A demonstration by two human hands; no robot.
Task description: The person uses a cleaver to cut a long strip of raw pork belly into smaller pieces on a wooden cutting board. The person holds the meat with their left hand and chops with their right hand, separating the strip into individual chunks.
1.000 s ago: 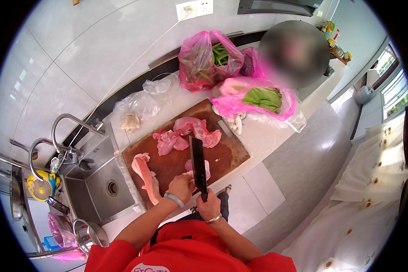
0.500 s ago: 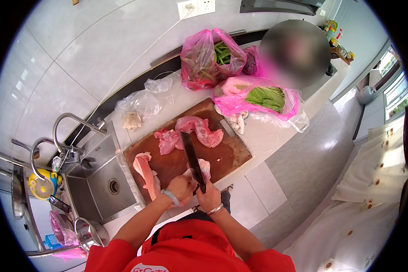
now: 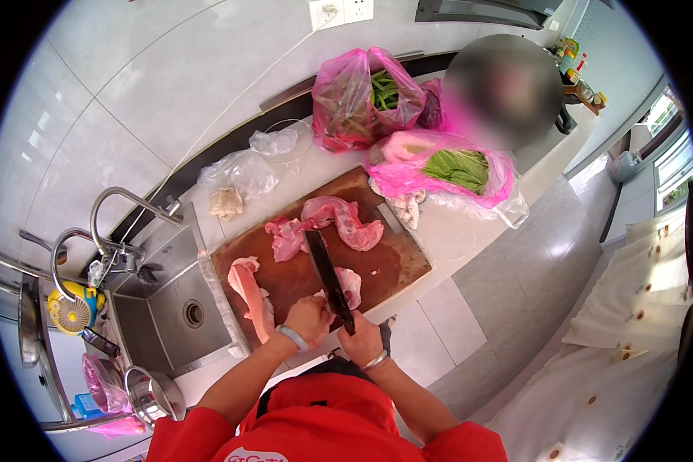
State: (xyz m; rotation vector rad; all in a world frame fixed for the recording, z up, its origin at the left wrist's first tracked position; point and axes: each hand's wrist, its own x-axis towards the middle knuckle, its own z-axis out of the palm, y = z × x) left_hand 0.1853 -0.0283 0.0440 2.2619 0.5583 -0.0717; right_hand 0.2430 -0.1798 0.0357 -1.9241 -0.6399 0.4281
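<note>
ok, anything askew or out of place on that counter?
Mostly ordinary. One oddity: the wooden cutting board sits skewed on the counter, its left corner reaching over the sink edge. A strip of raw meat lies along that side. The right hand grips the cleaver; the left hand steadies a meat piece.

On the surface (image 3: pixel 470 231) in front of you lies the cutting board (image 3: pixel 393 266), with the sink (image 3: pixel 169 308) just to its left. Meat pieces (image 3: pixel 339 223) lie on the board's far half, and another strip (image 3: pixel 250 289) on its left edge. Behind the board stand bags of greens (image 3: pixel 366 100), and the faucet (image 3: pixel 123 204) rises behind the sink.
</note>
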